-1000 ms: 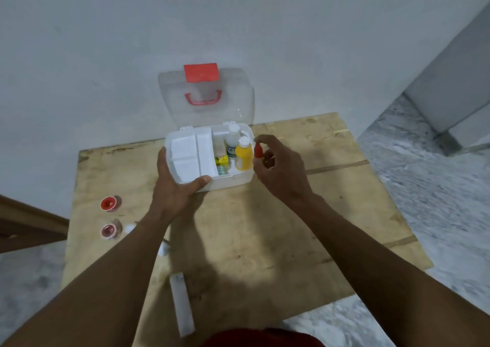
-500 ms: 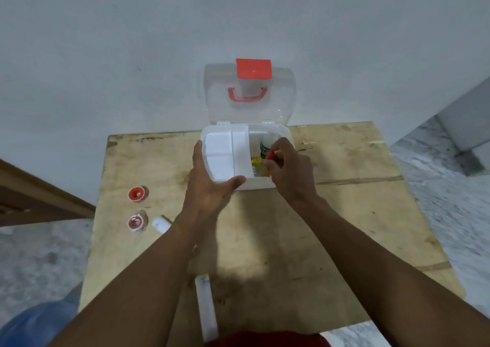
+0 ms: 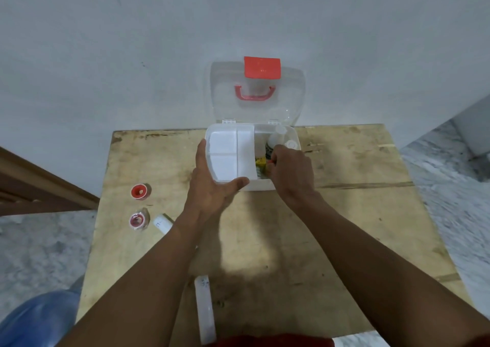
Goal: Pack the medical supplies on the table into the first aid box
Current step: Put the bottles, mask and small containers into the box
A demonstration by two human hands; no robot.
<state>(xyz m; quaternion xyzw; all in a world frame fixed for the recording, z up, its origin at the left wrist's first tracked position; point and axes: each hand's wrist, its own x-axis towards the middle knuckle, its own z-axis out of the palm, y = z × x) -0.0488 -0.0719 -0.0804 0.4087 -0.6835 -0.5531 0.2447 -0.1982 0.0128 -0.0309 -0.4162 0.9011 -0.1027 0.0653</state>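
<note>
The white first aid box [image 3: 294, 134] stands open at the table's far edge, its clear lid [image 3: 256, 92] with a red handle leaning on the wall. A white divided tray [image 3: 228, 153] fills its left half, and white-capped bottles [image 3: 277, 137] stand in the right half. My left hand [image 3: 212, 185] grips the box's front left corner, thumb along the front rim. My right hand [image 3: 290, 171] reaches into the right half and pinches a small red-capped item [image 3: 270, 162], mostly hidden by my fingers.
Left on the wooden table [image 3: 344, 214] lie two red tape rolls [image 3: 139, 191] [image 3: 137, 221] and a small white tube [image 3: 162, 223]. A long white box [image 3: 204, 309] lies at the near edge. A blue object [image 3: 39, 320] sits on the floor at lower left.
My right hand carried the red-capped item from beside the box into its right compartment. My left hand kept its hold on the box. The camera view shifted, centring the box.
</note>
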